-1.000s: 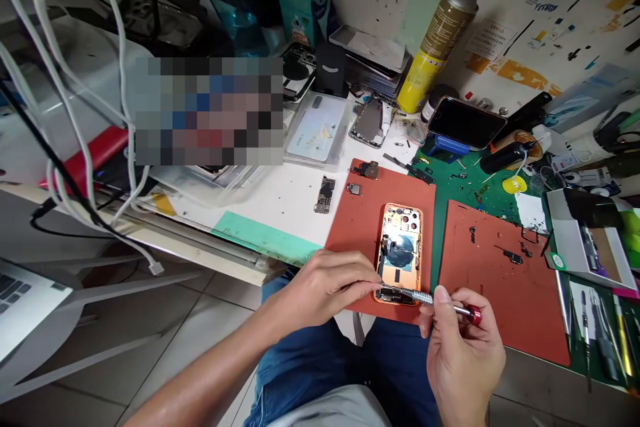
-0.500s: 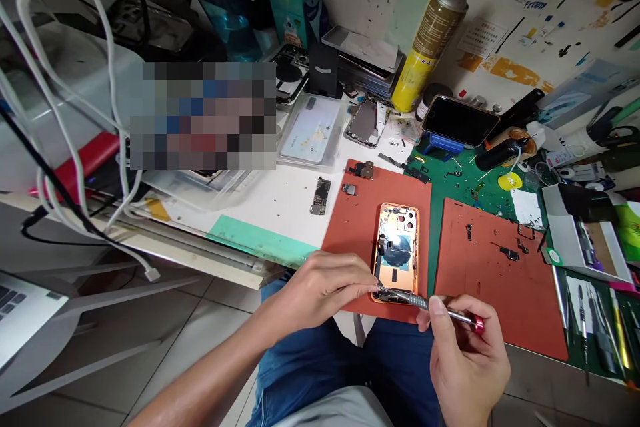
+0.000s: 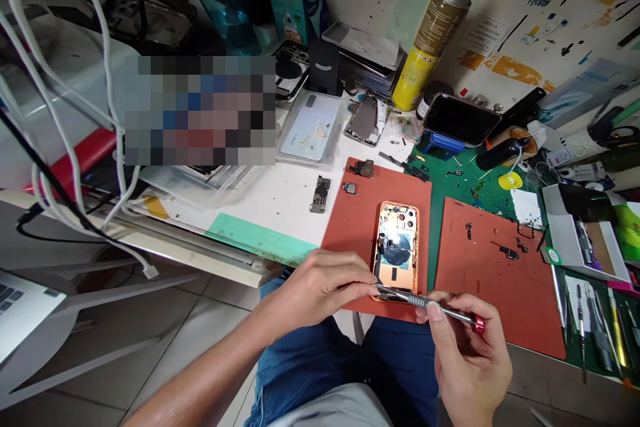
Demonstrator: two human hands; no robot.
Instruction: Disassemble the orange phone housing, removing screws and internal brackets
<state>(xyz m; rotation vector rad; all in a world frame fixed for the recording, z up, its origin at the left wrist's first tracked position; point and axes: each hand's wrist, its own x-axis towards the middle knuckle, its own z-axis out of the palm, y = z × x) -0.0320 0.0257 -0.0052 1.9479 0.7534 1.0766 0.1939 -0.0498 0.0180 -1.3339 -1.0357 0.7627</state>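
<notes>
Two brick-red rectangular mats (image 3: 345,233) are the broadest things at the workplace, lying apart with a strip of green mat (image 3: 435,233) between them. Next in size come the hands: the right hand (image 3: 473,350) grasps a tool, while the left hand (image 3: 330,283) has its fingertips drawn together at the tool's tip; whether they pinch anything, I cannot tell. Lying flat on the left-hand red mat, just beside those fingertips, is an opened phone housing with an orange rim and a dark round disc (image 3: 397,249). Across its lower end slants a slim silver metal screwdriver-like tool with a red cap (image 3: 417,301). Smaller again is a dark narrow circuit board (image 3: 320,194) on the white tabletop. The step in hand appears to be fine work at the housing's lower end; the next move probably calls for a steady tip and light pressure.
</notes>
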